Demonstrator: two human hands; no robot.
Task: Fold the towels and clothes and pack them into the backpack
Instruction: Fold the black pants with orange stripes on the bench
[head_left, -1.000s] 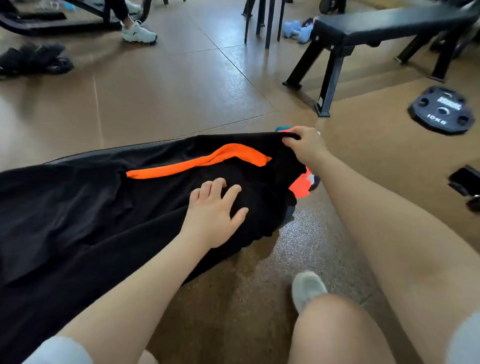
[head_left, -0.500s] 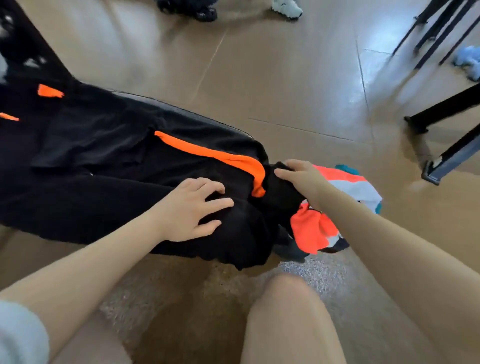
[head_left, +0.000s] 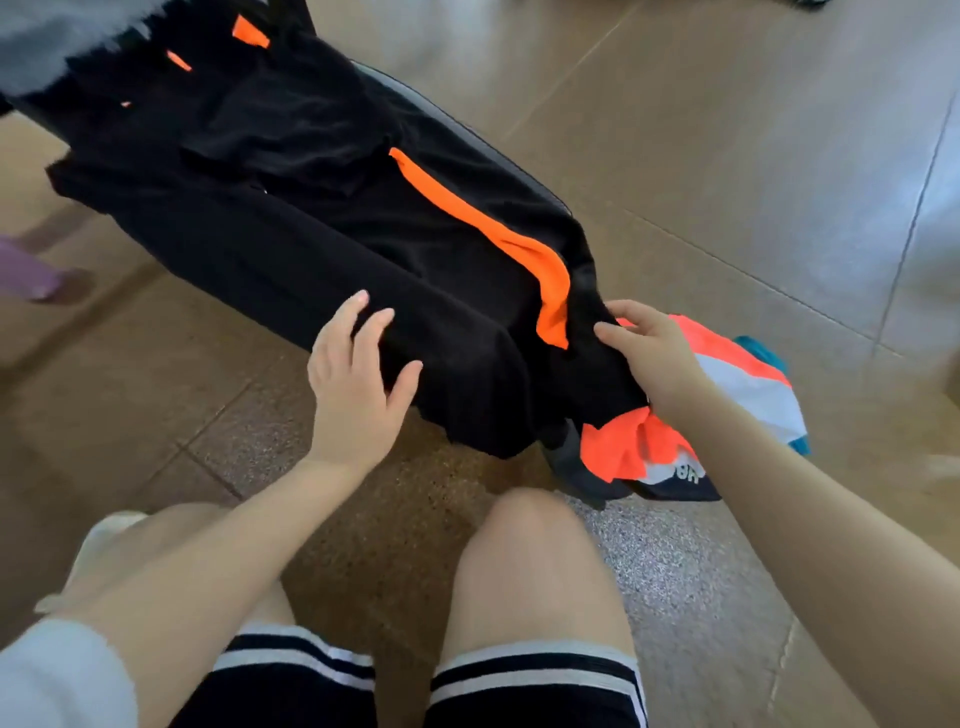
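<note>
A long black garment (head_left: 311, 218) with an orange stripe (head_left: 498, 244) lies stretched over a black bench pad, running from the upper left toward me. My left hand (head_left: 358, 384) rests flat on its near edge, fingers spread over the cloth. My right hand (head_left: 649, 353) holds the garment's right end, fingers curled into the black fabric. Under that end lies a bunched orange, white and teal garment (head_left: 727, 395). No backpack is clearly in view.
My bare knees (head_left: 524, 551) and striped shorts fill the bottom. A grey cloth (head_left: 57, 36) blurs the top left corner. A purple object (head_left: 31, 275) lies at the left edge. Brown tiled floor (head_left: 727, 156) spreads to the right.
My view swung left and down. The left hand slid from the middle of the cloth to its near edge. The right hand stayed at the garment's end, and more of the orange-white garment shows.
</note>
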